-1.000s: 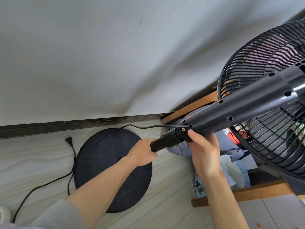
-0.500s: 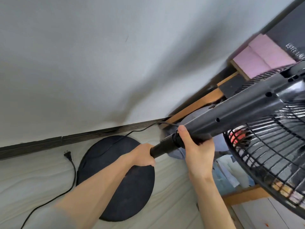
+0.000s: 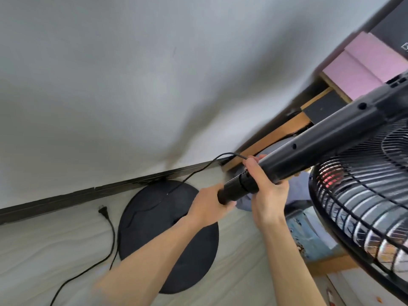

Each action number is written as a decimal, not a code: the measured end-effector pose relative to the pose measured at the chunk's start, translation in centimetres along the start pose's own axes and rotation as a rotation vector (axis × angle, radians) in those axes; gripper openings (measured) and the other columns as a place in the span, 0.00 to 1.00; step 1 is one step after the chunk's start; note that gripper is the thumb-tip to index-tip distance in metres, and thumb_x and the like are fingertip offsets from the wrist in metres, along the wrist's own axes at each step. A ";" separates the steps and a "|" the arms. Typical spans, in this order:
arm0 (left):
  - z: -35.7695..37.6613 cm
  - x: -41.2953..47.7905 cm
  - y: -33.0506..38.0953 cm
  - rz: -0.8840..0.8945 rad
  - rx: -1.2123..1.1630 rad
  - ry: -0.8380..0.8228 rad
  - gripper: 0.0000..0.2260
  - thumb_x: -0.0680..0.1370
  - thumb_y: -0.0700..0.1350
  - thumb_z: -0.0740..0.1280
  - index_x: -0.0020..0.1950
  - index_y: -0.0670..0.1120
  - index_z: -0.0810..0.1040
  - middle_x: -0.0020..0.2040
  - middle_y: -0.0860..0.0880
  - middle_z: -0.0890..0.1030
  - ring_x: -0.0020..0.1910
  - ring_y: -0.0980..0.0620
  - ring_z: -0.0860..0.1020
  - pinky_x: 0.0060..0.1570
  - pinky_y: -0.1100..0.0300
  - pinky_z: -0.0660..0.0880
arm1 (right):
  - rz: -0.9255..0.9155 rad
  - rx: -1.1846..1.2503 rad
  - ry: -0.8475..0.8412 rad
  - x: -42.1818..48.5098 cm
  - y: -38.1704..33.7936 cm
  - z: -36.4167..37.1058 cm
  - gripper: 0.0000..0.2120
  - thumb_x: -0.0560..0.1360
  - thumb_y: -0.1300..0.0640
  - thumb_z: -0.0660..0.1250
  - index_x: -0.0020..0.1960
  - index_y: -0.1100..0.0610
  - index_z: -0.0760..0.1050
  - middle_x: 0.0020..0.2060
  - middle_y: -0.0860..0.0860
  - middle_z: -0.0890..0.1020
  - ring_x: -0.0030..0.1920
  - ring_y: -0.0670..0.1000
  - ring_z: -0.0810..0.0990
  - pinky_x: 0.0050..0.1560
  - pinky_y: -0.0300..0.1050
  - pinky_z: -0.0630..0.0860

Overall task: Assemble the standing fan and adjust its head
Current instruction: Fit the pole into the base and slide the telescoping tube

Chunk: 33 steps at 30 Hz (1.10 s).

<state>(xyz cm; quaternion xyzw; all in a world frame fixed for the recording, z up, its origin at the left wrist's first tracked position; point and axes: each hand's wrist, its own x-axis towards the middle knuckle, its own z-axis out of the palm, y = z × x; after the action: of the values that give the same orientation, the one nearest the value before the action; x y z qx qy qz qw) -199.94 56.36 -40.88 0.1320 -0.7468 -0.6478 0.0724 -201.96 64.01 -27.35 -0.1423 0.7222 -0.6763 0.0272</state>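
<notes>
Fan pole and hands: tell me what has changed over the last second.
The right hand has gone from touching the collar on the fan pole with its fingertips to wrapping fully around the pole. The fan head has swung lower and further right in view. The left hand still grips the pole's narrow end; the round base and the plug still lie on the floor.

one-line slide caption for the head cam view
Both hands grip the fan pole: left hand at its end, right hand at the collar, above the round base on the floor.
</notes>
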 end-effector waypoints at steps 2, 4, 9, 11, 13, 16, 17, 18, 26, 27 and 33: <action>-0.1 0.1 0.0 -0.001 0.028 -0.057 0.04 0.74 0.48 0.68 0.46 0.51 0.76 0.40 0.50 0.82 0.41 0.47 0.80 0.46 0.44 0.78 | 0.016 0.007 0.032 0.0 0.0 -0.1 0.11 0.62 0.53 0.79 0.43 0.51 0.81 0.43 0.54 0.82 0.53 0.64 0.82 0.60 0.63 0.79; 0.1 0.1 -0.1 -0.013 0.057 -0.049 0.04 0.73 0.46 0.66 0.47 0.51 0.76 0.40 0.50 0.82 0.42 0.45 0.79 0.46 0.42 0.78 | 0.019 0.007 0.045 0.1 -0.1 -0.4 0.08 0.59 0.53 0.77 0.37 0.50 0.81 0.39 0.53 0.81 0.53 0.71 0.79 0.59 0.70 0.77; 0.3 0.1 -0.3 -0.039 0.038 -0.074 0.07 0.73 0.45 0.66 0.49 0.54 0.75 0.41 0.51 0.81 0.41 0.48 0.79 0.45 0.44 0.79 | 0.033 0.075 0.014 0.1 -0.5 -0.8 0.09 0.60 0.62 0.74 0.35 0.49 0.81 0.36 0.50 0.82 0.47 0.65 0.83 0.61 0.68 0.76; 0.3 0.2 -0.3 -0.045 0.016 -0.080 0.08 0.72 0.44 0.66 0.49 0.55 0.75 0.41 0.52 0.82 0.41 0.48 0.80 0.46 0.45 0.79 | 0.031 0.090 -0.038 0.4 -1.0 -1.1 0.11 0.61 0.65 0.71 0.35 0.50 0.81 0.36 0.50 0.82 0.43 0.58 0.83 0.57 0.63 0.79; 0.2 -0.1 0.0 -0.057 -0.014 -0.085 0.08 0.72 0.43 0.66 0.48 0.55 0.76 0.40 0.52 0.81 0.40 0.47 0.80 0.44 0.47 0.79 | 0.018 0.131 -0.082 0.7 -1.8 -1.2 0.10 0.58 0.63 0.73 0.36 0.51 0.80 0.37 0.51 0.81 0.42 0.58 0.83 0.52 0.58 0.79; -0.2 -0.4 0.0 -0.061 -0.034 -0.049 0.12 0.71 0.41 0.67 0.42 0.61 0.75 0.35 0.54 0.80 0.35 0.51 0.77 0.37 0.54 0.74 | -0.006 0.130 -0.108 1.2 -3.4 -1.4 0.08 0.58 0.61 0.73 0.36 0.52 0.80 0.36 0.50 0.81 0.40 0.54 0.83 0.52 0.60 0.78; -0.2 -0.5 -0.2 -0.063 -0.032 -0.042 0.14 0.71 0.41 0.66 0.40 0.63 0.74 0.33 0.55 0.79 0.33 0.53 0.75 0.36 0.56 0.72 | -0.005 0.117 -0.106 1.2 -3.9 -1.5 0.08 0.58 0.60 0.73 0.36 0.52 0.80 0.35 0.50 0.81 0.40 0.54 0.82 0.52 0.60 0.79; -0.2 -0.6 -0.2 -0.068 -0.027 -0.043 0.15 0.71 0.41 0.66 0.38 0.64 0.74 0.32 0.56 0.78 0.31 0.54 0.73 0.35 0.58 0.70 | 0.005 0.105 -0.085 1.2 -4.3 -1.5 0.07 0.58 0.58 0.74 0.35 0.52 0.80 0.35 0.50 0.81 0.41 0.55 0.81 0.54 0.61 0.79; -0.2 0.1 0.4 -0.095 -0.032 -0.010 0.17 0.71 0.41 0.68 0.37 0.66 0.74 0.29 0.56 0.78 0.30 0.52 0.73 0.33 0.58 0.69 | 0.046 0.173 -0.100 1.5 -4.8 -1.8 0.06 0.65 0.58 0.77 0.41 0.49 0.84 0.44 0.53 0.83 0.53 0.63 0.81 0.60 0.58 0.79; -0.1 0.1 0.5 -0.090 -0.031 -0.005 0.17 0.71 0.41 0.69 0.37 0.66 0.74 0.30 0.56 0.78 0.31 0.52 0.74 0.33 0.58 0.69 | 0.066 0.200 -0.128 1.5 -4.4 -2.2 0.09 0.65 0.57 0.77 0.45 0.50 0.84 0.46 0.52 0.83 0.57 0.63 0.81 0.62 0.58 0.78; 0.1 -0.3 0.4 -0.062 -0.011 -0.016 0.13 0.72 0.42 0.68 0.38 0.62 0.74 0.34 0.54 0.80 0.33 0.53 0.76 0.34 0.59 0.70 | 0.170 0.007 -0.081 -0.2 -1.7 -1.7 0.22 0.70 0.60 0.77 0.61 0.58 0.75 0.58 0.57 0.83 0.62 0.59 0.81 0.61 0.55 0.80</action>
<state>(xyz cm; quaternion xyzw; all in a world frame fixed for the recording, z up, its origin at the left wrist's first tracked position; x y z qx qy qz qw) -199.73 56.57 -40.48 0.1494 -0.7393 -0.6549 0.0473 -201.89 65.65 -25.51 -0.1077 0.7276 -0.6678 0.1140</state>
